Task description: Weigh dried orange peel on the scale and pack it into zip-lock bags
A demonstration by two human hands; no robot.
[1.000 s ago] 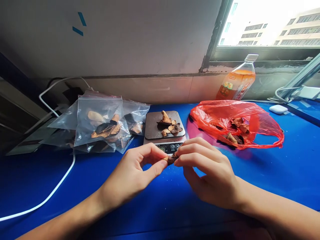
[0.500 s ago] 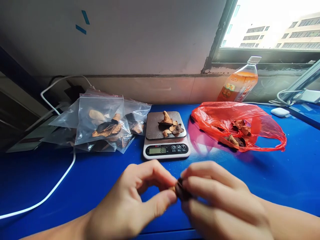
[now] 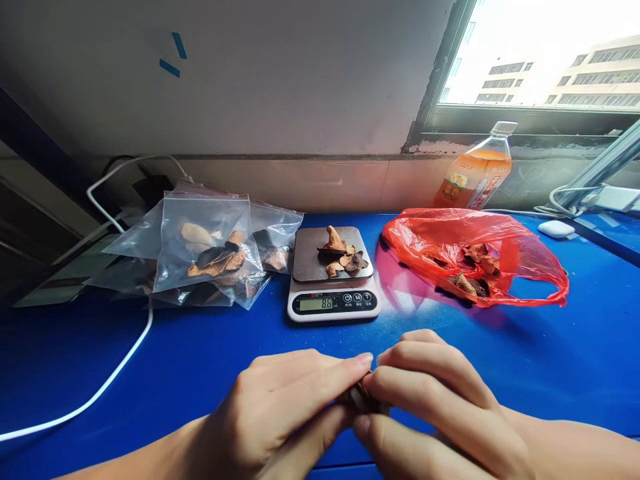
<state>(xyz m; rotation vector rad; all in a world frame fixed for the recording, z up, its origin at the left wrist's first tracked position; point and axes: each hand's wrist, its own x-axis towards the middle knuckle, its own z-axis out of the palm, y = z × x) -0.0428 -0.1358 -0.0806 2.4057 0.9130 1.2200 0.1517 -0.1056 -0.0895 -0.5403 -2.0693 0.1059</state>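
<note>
My left hand and my right hand meet in front of the scale, low over the blue tabletop. Between their fingertips both pinch a small dark brown piece of dried mushroom, mostly covered by the fingers. Just beyond, the kitchen scale reads what looks like 8.6. On its metal plate lies a small heap of dried mushroom pieces, tan and dark brown. To the right, a red plastic bag lies open with more dried pieces inside.
Several clear zip bags with dried pieces are piled at the left. A white cable runs across the blue table. Behind the red bag stands an orange drink bottle by the wall. A white case lies far right.
My left fingers have closed further over the mushroom piece, hiding more of it. Both hands sit slightly lower in view. The scale's reading has gone from about 8.8 to 8.6.
</note>
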